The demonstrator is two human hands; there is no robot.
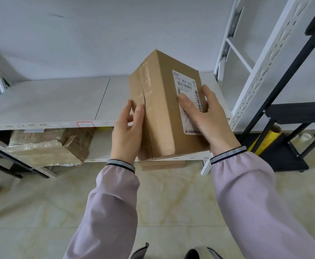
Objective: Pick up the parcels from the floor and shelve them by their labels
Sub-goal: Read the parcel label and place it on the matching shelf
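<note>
I hold a brown cardboard parcel (pixel 162 109) in front of me with both hands, tilted so that its far end points up and away. My left hand (pixel 127 133) grips its taped left side. My right hand (pixel 207 118) grips the right side, with the thumb lying on the white shipping label (pixel 185 85) on the top face. The parcel hangs in front of a white shelf board (pixel 59 103) with small number tags along its front edge.
On the lower shelf at the left lies a crumpled, taped brown parcel (pixel 46 146). A flat brown box (pixel 162 164) shows just below the held one. A white slotted upright (pixel 261 71) and a black rack (pixel 291 116) with a yellow roll (pixel 266 139) stand at the right. Tiled floor below.
</note>
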